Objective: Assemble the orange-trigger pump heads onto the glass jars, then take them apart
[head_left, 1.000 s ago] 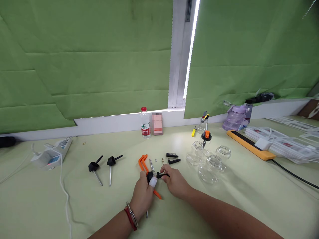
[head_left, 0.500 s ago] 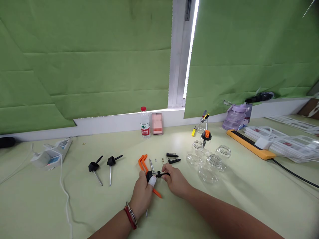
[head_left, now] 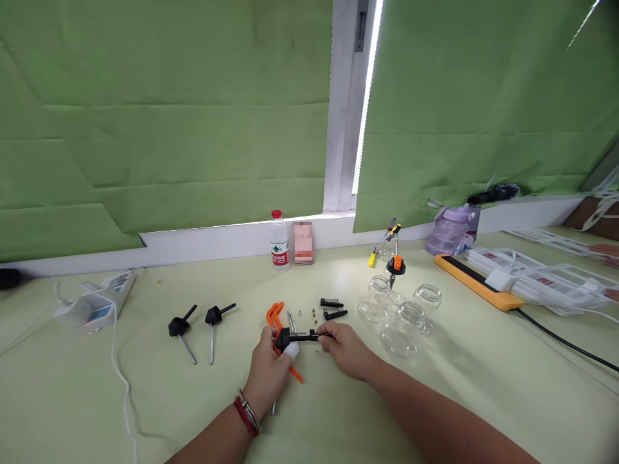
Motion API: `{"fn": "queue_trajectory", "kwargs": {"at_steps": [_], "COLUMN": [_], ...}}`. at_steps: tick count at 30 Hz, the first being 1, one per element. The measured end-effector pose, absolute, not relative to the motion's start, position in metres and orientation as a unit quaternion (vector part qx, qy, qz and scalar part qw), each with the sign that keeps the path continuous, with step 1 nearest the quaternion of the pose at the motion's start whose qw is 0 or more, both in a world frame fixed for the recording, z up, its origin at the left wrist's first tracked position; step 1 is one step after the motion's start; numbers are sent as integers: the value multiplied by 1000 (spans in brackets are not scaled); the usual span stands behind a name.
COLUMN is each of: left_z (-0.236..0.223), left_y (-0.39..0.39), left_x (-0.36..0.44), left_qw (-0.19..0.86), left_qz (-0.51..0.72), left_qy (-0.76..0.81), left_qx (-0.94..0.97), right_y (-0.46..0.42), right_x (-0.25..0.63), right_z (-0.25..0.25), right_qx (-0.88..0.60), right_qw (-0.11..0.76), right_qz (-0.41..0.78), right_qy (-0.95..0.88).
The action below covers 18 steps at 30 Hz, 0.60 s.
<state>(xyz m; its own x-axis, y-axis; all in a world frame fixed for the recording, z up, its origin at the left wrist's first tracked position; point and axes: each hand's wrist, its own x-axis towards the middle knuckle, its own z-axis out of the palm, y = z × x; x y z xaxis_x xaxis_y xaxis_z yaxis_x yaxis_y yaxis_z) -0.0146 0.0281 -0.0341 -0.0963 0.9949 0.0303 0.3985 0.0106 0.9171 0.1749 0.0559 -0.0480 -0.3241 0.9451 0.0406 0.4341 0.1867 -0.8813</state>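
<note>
Head view: left hand (head_left: pixel 269 366) opposite right hand (head_left: pixel 349 351), black part (head_left: pixel 304 338) between

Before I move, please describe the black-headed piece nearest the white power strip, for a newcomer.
On the pale table, find the white power strip at the left. Right of it, take the left black-headed piece, whose metal rod slants; on the right black-headed piece, it runs nearly straight toward the viewer.

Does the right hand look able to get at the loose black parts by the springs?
Likely yes: the black parts lie just beyond the right hand, nothing visibly between, though its fingers pinch a black rod.
</note>
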Motion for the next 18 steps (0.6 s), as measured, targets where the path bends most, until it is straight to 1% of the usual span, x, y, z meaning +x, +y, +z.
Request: {"fn": "queue_trajectory", "kwargs": {"at_steps": [4,7,9,14,18], "left_z": [-28,-24,-23,-26,-30], "left_y": [26,25,25,26,28], "left_x": [-14,-15,-15,-15,-16], "left_qw": [352,354,351,358,366], "left_qz": [442,458,467,496,546], "left_qy": [619,624,621,599,578], "left_qx": [545,525,523,516,484], "right_y": [58,56,54,50,51], "right_x": [180,183,183,181,178], "right_z": [-47,-47,-46,-44,-43], "right_qx": [-490,-462,-436,-419,-427], "right_qw": [342,328,310,292,304], "right_qz": [405,469,490,426,407], "right_qy": [-692,-678,-688,-747,-748]}}
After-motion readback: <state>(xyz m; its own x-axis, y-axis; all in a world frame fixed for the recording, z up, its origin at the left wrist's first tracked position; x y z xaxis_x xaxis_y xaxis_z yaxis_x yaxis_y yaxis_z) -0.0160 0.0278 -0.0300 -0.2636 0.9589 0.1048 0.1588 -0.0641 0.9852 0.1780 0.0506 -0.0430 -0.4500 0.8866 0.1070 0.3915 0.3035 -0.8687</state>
